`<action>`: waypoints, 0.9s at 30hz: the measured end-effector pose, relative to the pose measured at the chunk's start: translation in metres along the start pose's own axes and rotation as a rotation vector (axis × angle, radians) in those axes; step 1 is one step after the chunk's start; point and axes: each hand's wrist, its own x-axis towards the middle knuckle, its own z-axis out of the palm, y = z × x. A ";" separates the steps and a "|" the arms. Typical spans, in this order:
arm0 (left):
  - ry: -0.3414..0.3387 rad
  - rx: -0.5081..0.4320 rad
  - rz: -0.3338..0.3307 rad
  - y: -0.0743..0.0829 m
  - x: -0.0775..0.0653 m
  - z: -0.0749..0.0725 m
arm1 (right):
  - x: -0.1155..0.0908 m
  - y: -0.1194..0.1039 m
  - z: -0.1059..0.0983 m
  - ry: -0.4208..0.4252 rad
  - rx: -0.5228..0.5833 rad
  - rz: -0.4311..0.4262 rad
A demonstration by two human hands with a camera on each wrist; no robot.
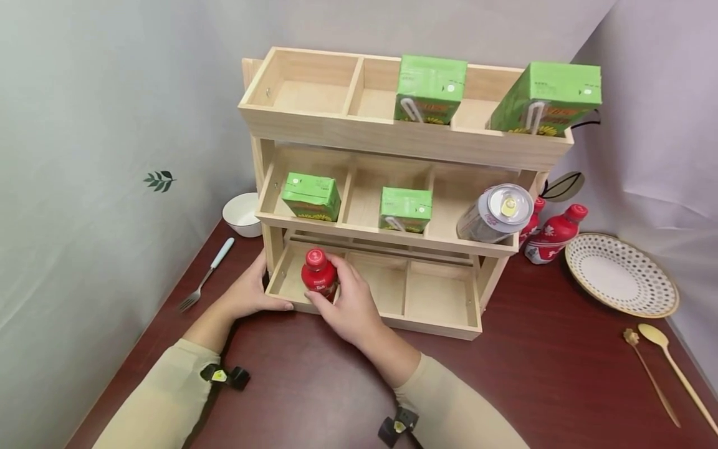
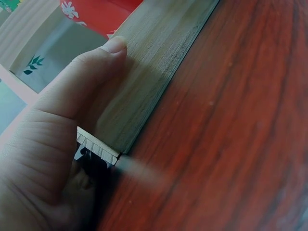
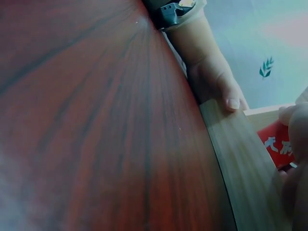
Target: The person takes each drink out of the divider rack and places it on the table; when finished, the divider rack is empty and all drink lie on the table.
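With the red bottle (image 1: 316, 274) as clock centre, the left hand (image 1: 252, 291) holds the wooden rack (image 1: 392, 136) at 9 o'clock: thumb over the front board (image 2: 154, 62), other fingers largely hidden round the corner, probably to steady the frame. The bottle is roughly upright in the left of 3 compartments on the bottom tier (whether its base touches down, I cannot tell). From 4 o'clock the right hand (image 1: 353, 305) grips its body, leaving the cap uncovered, a hold that likely suits reaching in beneath the middle tier (image 1: 387, 232).

Around it, a fork (image 1: 206, 274) lies at 9 o'clock on the tabletop (image 1: 314, 386), a white bowl (image 1: 242, 215) at 10. Green cartons stand at 12 (image 1: 310, 196), 2 (image 1: 406, 209), 1 (image 1: 432, 81) and, farther out, 2 (image 1: 550, 100); a silver can (image 1: 488, 218) sits between 2 and 3. Towards 3 are 2 other red bottles (image 1: 555, 236), a dotted plate (image 1: 606, 274), a thin gold utensil (image 1: 650, 368) and a gold spoon (image 1: 653, 337). The front board bars 6 o'clock; the middle tier limits room overhead.
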 end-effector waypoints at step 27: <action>0.007 0.010 -0.011 -0.002 -0.001 0.001 | -0.010 0.002 -0.006 0.022 0.012 -0.101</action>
